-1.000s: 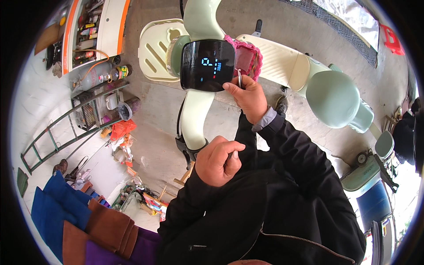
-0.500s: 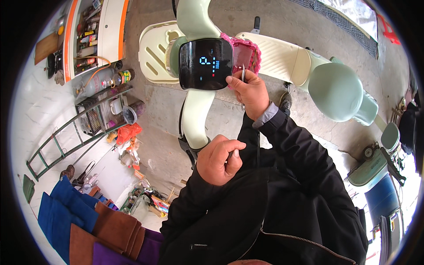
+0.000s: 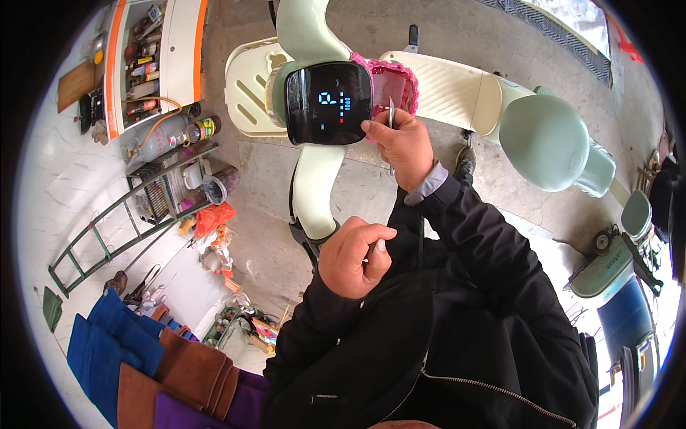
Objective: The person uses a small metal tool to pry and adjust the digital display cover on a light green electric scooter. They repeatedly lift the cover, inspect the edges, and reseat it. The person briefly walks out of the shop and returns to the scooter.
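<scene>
In my right hand (image 3: 406,151) is a slim silver pointed metal tool (image 3: 391,118), its tip upward; its exact kind cannot be told. That hand's thumb touches the lower right edge of a black display panel (image 3: 329,104) with lit symbols. The panel sits on a pale green electric scooter (image 3: 314,182), between its handlebar arms. Beside the panel, a pink braided-edge piece with a see-through middle (image 3: 391,84) lies next to the tool's tip. Nearer my body, my left hand (image 3: 354,259) is curled closed beside the handlebar end, with something dark showing between thumb and finger.
The scooter's footboard (image 3: 443,82) and rounded green seat (image 3: 543,143) stretch right. A white rack (image 3: 246,114) is at its left. Further left are a bottle cabinet (image 3: 184,53), a metal ladder frame (image 3: 107,254) and draped cloths (image 3: 114,350). Another green scooter (image 3: 604,268) stands far right.
The display panel and handlebar sit slightly further left in view. Both hands keep nearly the same pose, the right one still with its thumb at the panel's edge.
</scene>
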